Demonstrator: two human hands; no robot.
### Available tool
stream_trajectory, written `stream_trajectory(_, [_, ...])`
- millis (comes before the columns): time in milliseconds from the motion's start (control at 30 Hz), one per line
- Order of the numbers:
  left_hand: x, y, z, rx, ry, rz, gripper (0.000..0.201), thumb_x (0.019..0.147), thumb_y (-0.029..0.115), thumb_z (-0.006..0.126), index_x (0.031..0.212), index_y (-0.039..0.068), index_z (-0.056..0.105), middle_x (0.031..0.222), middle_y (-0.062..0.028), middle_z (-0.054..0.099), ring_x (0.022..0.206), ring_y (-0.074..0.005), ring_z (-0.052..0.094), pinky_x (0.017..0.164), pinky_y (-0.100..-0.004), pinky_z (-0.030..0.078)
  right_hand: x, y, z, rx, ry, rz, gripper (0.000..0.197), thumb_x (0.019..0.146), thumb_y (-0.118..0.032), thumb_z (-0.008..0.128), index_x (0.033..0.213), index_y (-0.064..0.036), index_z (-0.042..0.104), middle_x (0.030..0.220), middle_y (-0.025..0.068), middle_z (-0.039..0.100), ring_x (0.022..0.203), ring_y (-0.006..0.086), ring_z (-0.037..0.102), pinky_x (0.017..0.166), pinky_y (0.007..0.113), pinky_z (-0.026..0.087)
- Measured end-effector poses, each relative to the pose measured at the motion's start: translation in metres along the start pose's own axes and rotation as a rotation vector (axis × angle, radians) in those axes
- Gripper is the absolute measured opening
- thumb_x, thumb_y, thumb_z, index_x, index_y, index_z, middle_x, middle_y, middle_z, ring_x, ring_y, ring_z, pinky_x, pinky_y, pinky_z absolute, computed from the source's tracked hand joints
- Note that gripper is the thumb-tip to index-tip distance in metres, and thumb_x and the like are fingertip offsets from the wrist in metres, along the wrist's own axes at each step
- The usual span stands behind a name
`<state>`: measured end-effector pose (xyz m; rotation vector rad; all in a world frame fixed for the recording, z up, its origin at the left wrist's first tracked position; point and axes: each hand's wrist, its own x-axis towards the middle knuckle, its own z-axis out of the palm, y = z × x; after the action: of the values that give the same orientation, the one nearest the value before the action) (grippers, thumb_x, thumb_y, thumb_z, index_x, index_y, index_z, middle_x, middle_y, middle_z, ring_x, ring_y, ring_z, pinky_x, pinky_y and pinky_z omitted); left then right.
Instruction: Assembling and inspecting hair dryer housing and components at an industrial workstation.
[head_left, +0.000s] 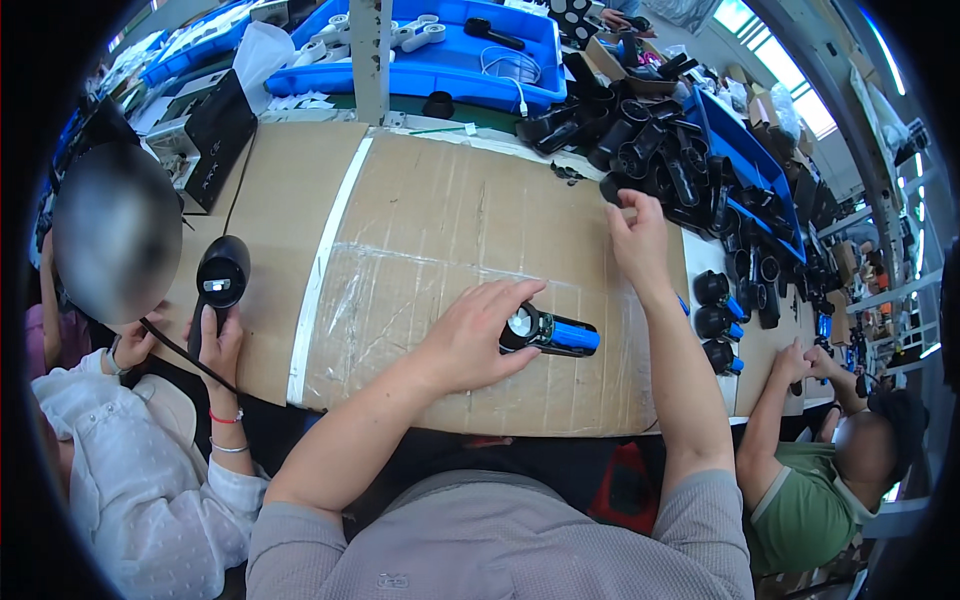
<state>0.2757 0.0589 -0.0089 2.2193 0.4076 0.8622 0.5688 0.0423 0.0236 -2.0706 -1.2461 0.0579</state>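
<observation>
My left hand (pixel 470 335) curls its thumb and fingers around the end of a small device assembly (pixel 545 332) that lies on the cardboard-covered bench. The assembly has a black housing, a round silver part at its left end, a bit of green circuit board and a blue cylinder. Farther out, at the right, my right hand (pixel 640 240) has its thumb and forefinger pinched on a black plastic part (pixel 616 186) beside the pile. The hand hides some of that part's lower edge.
A heap of black plastic housings (pixel 640 130) fills the back right, beside a blue bin (pixel 750 150). Several similar assemblies (pixel 714 322) stand at the right. A metal post (pixel 371 60) rises before a blue tray (pixel 460 75). Co-workers sit both sides; the left one holds a black device (pixel 222 265).
</observation>
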Motion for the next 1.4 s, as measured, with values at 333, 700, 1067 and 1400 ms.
stream_trajectory(333, [0.001,-0.001,-0.003,-0.047,-0.003,-0.024,0.069,0.077,0.014,0.082,0.141,0.009,0.057,0.131,-0.0120,0.067,0.117,-0.0318,0.065,0.106,-0.0408,0.050,0.046,-0.009,-0.018,-0.314,-0.236,0.012,0.025,0.098,-0.023,0.064,0.117,-0.0074,0.068,0.135,0.0125,0.063,0.102,0.0331,0.069,0.090,0.043,0.056])
stream_trajectory(700, [0.002,0.001,-0.001,-0.081,-0.102,0.014,0.050,0.073,0.014,0.084,0.118,0.011,0.064,0.119,-0.0075,0.069,0.109,-0.0296,0.065,0.102,-0.0386,0.050,0.005,-0.009,0.008,-0.395,-0.100,-0.165,0.030,0.094,-0.028,0.070,0.116,-0.0082,0.075,0.128,0.0133,0.066,0.102,0.0341,0.068,0.092,0.042,0.056])
stream_trajectory(1067, [-0.003,0.003,-0.003,-0.025,-0.181,0.050,0.045,0.071,0.014,0.084,0.111,0.011,0.066,0.111,-0.0070,0.070,0.106,-0.0282,0.065,0.102,-0.0377,0.048,-0.057,-0.033,-0.004,0.166,-0.138,-0.409,0.033,0.099,-0.018,0.068,0.129,-0.0027,0.070,0.122,0.0099,0.069,0.103,0.0242,0.067,0.096,0.034,0.053])
stream_trajectory(1400, [-0.002,0.005,-0.001,0.037,-0.165,0.109,0.045,0.070,0.014,0.084,0.111,0.011,0.066,0.111,-0.0070,0.070,0.105,-0.0288,0.065,0.101,-0.0378,0.049,-0.136,-0.040,-0.035,0.445,-0.644,-0.059,0.027,0.100,-0.010,0.069,0.124,0.0001,0.070,0.119,0.0091,0.070,0.098,0.0160,0.064,0.087,0.028,0.053])
